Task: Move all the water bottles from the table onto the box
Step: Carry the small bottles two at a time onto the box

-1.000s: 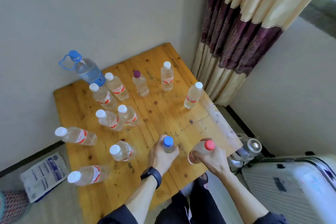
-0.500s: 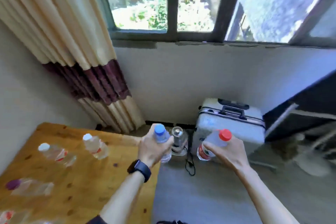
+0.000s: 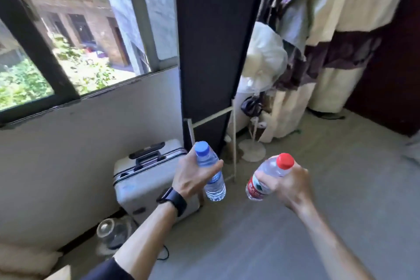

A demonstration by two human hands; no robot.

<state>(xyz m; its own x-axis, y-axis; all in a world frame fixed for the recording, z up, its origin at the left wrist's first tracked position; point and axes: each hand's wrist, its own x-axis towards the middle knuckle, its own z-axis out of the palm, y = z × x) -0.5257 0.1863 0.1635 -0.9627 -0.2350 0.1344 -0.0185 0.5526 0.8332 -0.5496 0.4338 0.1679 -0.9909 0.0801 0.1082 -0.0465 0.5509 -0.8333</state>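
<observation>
Gripping two bottles mid-carry — our left hand wraps its fingers around the upper body of the blue-capped bottle, which hangs roughly upright; our right hand closes around the shoulder of the red-capped bottle, tilted with its base toward the left. Both ride in the air, clear of any surface. Below the left hand stands a pale suitcase against the wall — likely the box meant, though we cannot be sure. Risks, as we judge them: the tilted bottle sliding through a loose grip, either bottle toppling if set on the narrow top, or rolling off beside the handle.
</observation>
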